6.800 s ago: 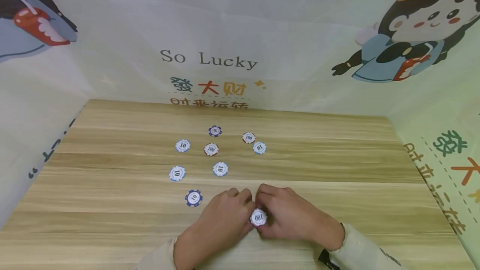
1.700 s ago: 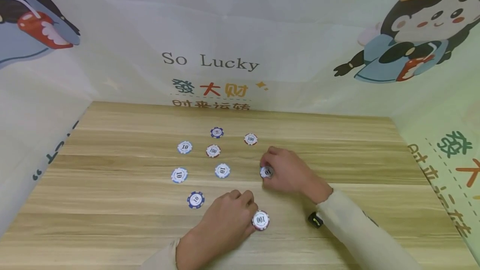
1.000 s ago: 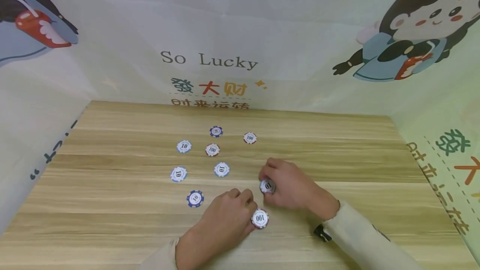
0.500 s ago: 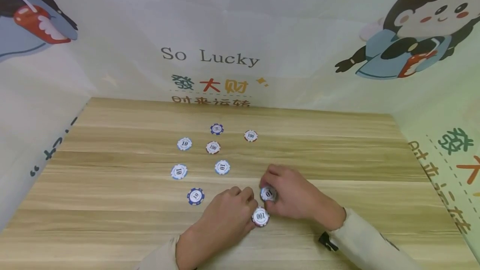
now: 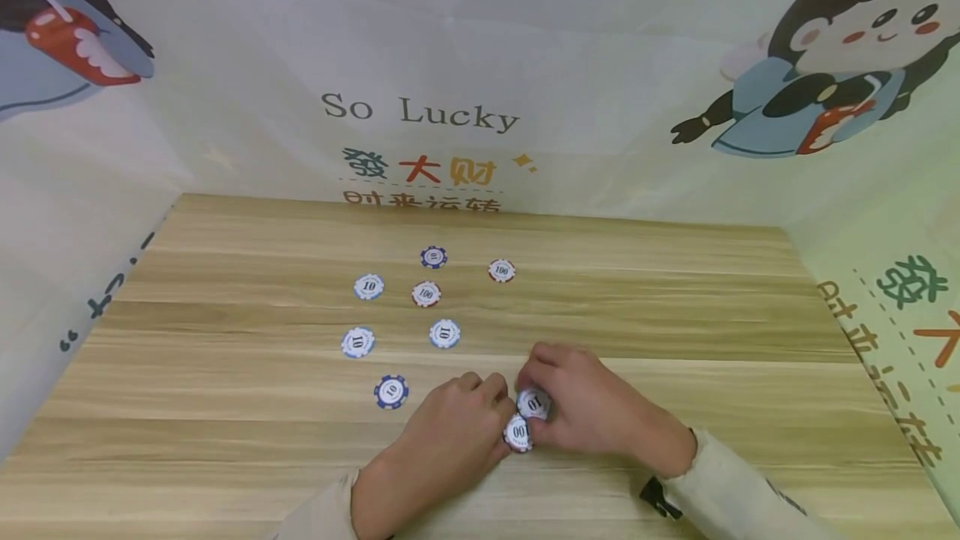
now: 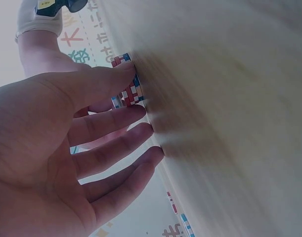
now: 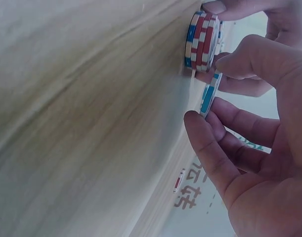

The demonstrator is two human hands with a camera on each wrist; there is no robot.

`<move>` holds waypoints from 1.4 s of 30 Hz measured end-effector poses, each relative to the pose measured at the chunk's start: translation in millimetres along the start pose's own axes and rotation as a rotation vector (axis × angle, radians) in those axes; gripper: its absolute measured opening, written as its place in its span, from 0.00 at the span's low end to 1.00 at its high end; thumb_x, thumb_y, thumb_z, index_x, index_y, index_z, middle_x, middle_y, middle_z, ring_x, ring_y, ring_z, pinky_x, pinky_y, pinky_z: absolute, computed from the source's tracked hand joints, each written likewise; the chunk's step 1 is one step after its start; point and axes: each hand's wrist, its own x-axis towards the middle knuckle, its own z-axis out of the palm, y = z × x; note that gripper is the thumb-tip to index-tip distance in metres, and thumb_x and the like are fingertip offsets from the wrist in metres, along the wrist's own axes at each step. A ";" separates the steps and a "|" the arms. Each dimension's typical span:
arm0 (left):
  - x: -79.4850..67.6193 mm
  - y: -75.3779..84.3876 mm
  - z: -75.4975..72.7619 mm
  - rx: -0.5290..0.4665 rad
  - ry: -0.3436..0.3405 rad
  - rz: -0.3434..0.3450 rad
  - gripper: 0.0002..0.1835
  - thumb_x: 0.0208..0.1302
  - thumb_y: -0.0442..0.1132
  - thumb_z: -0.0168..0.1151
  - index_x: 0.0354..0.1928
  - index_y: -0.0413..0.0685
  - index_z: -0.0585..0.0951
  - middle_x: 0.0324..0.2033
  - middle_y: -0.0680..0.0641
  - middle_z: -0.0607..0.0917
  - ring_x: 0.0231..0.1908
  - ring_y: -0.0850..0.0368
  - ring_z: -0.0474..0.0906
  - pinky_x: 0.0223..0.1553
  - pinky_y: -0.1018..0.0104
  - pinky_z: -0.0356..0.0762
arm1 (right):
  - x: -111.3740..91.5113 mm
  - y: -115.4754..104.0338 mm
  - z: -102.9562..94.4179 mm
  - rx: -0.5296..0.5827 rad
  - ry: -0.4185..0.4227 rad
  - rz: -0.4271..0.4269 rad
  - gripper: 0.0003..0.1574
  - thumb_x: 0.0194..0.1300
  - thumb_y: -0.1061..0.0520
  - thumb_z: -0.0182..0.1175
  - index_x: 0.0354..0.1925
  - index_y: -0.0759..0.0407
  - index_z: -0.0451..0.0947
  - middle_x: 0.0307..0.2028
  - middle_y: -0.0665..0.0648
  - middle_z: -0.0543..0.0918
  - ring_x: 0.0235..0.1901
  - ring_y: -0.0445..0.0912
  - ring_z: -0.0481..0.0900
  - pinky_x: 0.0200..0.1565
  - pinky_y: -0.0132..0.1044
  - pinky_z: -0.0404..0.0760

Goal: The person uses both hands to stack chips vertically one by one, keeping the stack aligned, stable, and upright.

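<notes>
My left hand [image 5: 453, 436] grips a short stack of poker chips [image 5: 517, 435] low on the wooden table, a 100 face on top. In the right wrist view the stack [image 7: 201, 42] shows blue and red edges, standing on the tabletop. My right hand [image 5: 592, 407] pinches a light-blue 10 poker chip [image 5: 533, 403] by its edge, between thumb and fingers. That chip [image 7: 209, 96] is tilted, close beside the stack. Whether the two touch I cannot tell. In the left wrist view my thumb [image 6: 108, 79] covers part of the stack.
Several loose chips lie flat further back: a dark-blue 10 chip [image 5: 392, 392] left of my left hand, light-blue 10 chips [image 5: 445, 333], red-edged 100 chips [image 5: 502, 271]. A printed cloth [image 5: 450, 40] walls the table [image 5: 675, 298] at back and sides.
My right hand has taken the light-blue 10 chip from beside the far-right 100 chip and drawn it nearer, up to the stack. My left hand has stayed on the stack.
</notes>
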 end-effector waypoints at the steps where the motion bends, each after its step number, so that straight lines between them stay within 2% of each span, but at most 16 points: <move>1: 0.1 0.0 0.0 0.000 0.001 0.000 0.18 0.70 0.56 0.73 0.42 0.48 0.91 0.39 0.51 0.85 0.32 0.56 0.80 0.35 0.66 0.82 | -0.1 -0.8 0.4 0.001 -0.004 0.004 0.19 0.51 0.56 0.80 0.41 0.58 0.86 0.38 0.47 0.80 0.36 0.37 0.77 0.38 0.30 0.82; 7: -0.1 0.0 -1.9 -0.009 -0.001 -0.001 0.18 0.70 0.56 0.74 0.42 0.47 0.91 0.39 0.50 0.85 0.33 0.55 0.80 0.35 0.65 0.82 | -1.6 -4.5 2.2 0.030 -0.026 0.013 0.18 0.52 0.56 0.79 0.41 0.58 0.86 0.38 0.47 0.81 0.35 0.35 0.76 0.37 0.28 0.81; 18: -0.2 0.4 -2.1 -0.012 -0.011 -0.005 0.19 0.69 0.56 0.74 0.42 0.47 0.90 0.38 0.51 0.84 0.32 0.55 0.79 0.33 0.66 0.81 | -4.1 -8.8 3.7 0.031 0.004 -0.019 0.17 0.52 0.55 0.80 0.39 0.57 0.86 0.37 0.46 0.81 0.34 0.35 0.77 0.37 0.27 0.80; 32: -0.3 0.6 -2.7 -0.001 -0.026 -0.017 0.22 0.67 0.59 0.76 0.45 0.46 0.90 0.39 0.51 0.84 0.34 0.55 0.81 0.37 0.65 0.83 | -4.8 -14.8 6.1 -0.043 0.016 -0.064 0.18 0.52 0.54 0.78 0.41 0.57 0.87 0.37 0.46 0.81 0.34 0.35 0.76 0.38 0.30 0.81; 42: 0.3 1.0 -1.7 0.009 -0.020 -0.016 0.22 0.67 0.59 0.76 0.45 0.46 0.91 0.39 0.50 0.84 0.34 0.55 0.81 0.36 0.65 0.83 | -4.2 -18.1 6.9 -0.072 0.030 -0.098 0.17 0.52 0.54 0.78 0.39 0.57 0.86 0.35 0.46 0.79 0.33 0.36 0.75 0.36 0.31 0.80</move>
